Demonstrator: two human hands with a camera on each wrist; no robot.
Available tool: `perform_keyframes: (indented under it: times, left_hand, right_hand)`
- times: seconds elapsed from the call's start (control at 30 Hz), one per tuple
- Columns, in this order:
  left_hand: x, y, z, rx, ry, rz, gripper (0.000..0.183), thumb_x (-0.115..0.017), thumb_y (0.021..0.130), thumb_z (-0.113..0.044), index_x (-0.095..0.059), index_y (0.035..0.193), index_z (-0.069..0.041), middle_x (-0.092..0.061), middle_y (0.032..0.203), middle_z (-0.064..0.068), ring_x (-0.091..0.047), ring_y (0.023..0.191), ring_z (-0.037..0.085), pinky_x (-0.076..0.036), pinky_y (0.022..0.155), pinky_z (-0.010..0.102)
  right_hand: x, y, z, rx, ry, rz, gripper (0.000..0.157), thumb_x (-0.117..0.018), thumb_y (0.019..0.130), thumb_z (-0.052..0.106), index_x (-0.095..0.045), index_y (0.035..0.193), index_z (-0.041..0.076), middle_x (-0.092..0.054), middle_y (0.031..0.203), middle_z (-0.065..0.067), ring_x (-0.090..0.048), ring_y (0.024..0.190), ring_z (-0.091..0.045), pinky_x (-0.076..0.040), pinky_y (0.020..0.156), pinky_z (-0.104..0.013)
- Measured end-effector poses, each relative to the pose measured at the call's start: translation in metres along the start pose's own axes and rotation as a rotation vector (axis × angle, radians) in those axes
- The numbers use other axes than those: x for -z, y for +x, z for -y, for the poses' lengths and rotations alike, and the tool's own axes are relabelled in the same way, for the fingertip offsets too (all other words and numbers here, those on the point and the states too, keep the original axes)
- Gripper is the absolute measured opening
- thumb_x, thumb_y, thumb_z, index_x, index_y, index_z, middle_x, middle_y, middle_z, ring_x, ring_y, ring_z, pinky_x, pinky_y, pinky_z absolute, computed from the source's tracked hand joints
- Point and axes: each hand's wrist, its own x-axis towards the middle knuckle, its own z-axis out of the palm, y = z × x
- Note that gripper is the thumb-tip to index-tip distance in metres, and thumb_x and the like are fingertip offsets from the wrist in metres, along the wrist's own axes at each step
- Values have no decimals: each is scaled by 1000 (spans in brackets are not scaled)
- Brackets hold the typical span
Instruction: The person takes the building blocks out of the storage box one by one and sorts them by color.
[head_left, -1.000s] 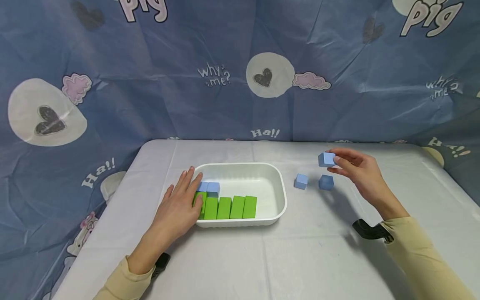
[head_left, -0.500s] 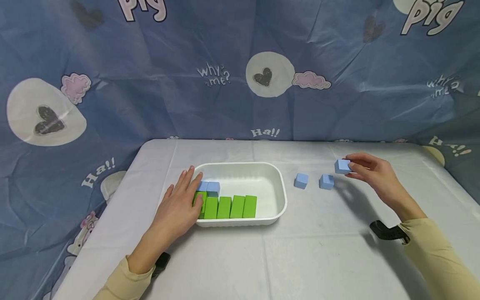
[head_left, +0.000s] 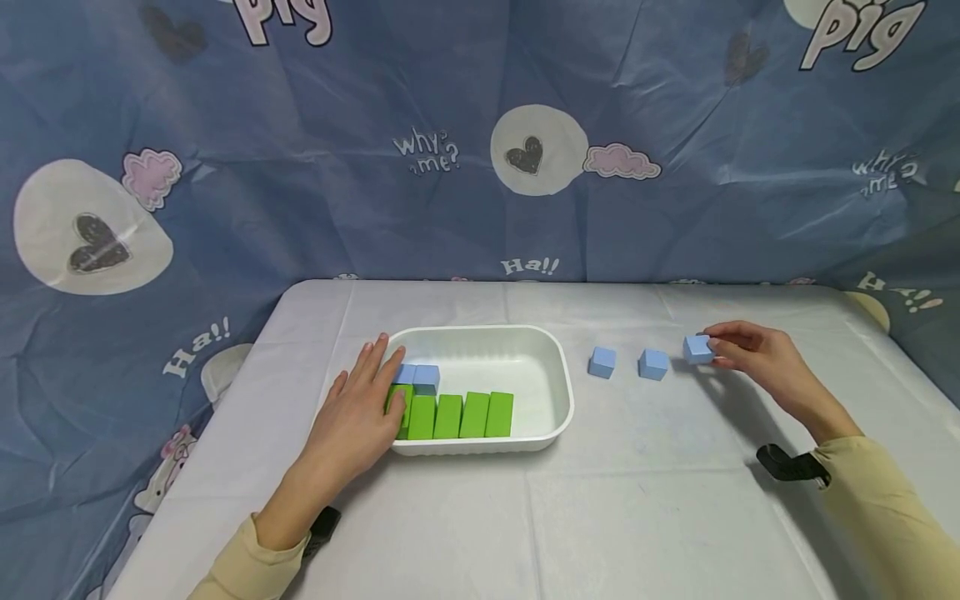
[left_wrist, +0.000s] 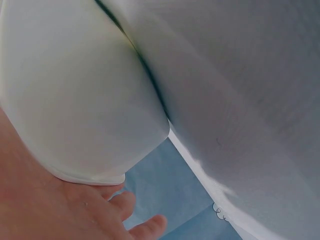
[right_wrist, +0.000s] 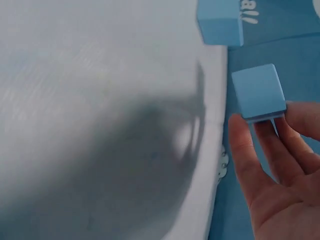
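Note:
At the right of the head view my right hand point(head_left: 772, 367) pinches a light blue cube point(head_left: 698, 350) between thumb and fingers, low over the table; the same cube point(right_wrist: 260, 91) shows at the fingertips in the right wrist view. Two more blue cubes, a nearer one point(head_left: 653, 364) and one farther left point(head_left: 602, 362), sit on the cloth in a rough row with it. My left hand point(head_left: 360, 408) lies with straight fingers over the left rim of a white tray point(head_left: 480, 446). Inside are several green blocks point(head_left: 448, 417) standing side by side and blue cubes point(head_left: 427, 379) behind them, partly hidden by the hand.
A white cloth point(head_left: 600, 517) covers the table, and a blue printed curtain point(head_left: 420, 225) hangs behind its back edge. The tray's right wall point(head_left: 567, 392) stands a little left of the loose cubes.
My right hand has moved right and downward with the blue cube, from above the loose cubes to beside them. The left hand and the tray have stayed put.

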Motion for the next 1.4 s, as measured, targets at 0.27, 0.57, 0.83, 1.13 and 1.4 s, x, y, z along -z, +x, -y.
perform_keyframes:
  times: [0.27, 0.57, 0.83, 1.13, 1.4]
  left_hand:
    - [0, -2, -1, -5, -4, -12, 57, -42, 101, -25, -31, 155, -8, -13, 163, 12, -10, 149, 29, -17, 112, 61]
    - [0, 0, -1, -2, -1, -9, 58, -42, 101, -26, -31, 155, -9, -12, 164, 11, -10, 149, 29, -17, 112, 61]
    - [-1, 0, 0, 3, -7, -9, 58, -42, 100, -26, -32, 155, -8, -12, 164, 11, -10, 149, 29, -17, 112, 61]
    - [-2, 1, 0, 3, -8, -7, 58, -42, 101, -26, -31, 155, -9, -11, 164, 10, -10, 149, 29, -17, 112, 61]
    - [-1, 1, 0, 5, -14, -8, 58, -42, 100, -26, -31, 155, -9, -11, 164, 10, -9, 149, 28, -16, 112, 60]
  right_hand:
    - [2, 3, -7, -27, -228, 60, 35, -61, 99, 22, -61, 125, -2, -69, 108, -5, -69, 82, -19, -55, 71, -26]
    - [2, 4, -9, 0, -268, 64, 31, -58, 101, 17, -60, 125, -2, -68, 110, -14, -65, 78, -18, -53, 67, -26]
    - [1, 2, -12, 31, -286, 56, 28, -57, 100, 11, -60, 124, -4, -67, 106, -13, -63, 77, -16, -51, 65, -25]
    - [1, 2, -14, 36, -305, 45, 27, -54, 102, 9, -60, 125, -3, -66, 110, -20, -64, 77, -16, -52, 65, -26]
    - [6, 2, -14, 69, -288, -28, 29, -57, 100, 9, -61, 127, 0, -68, 113, -5, -66, 89, -7, -52, 72, -18]
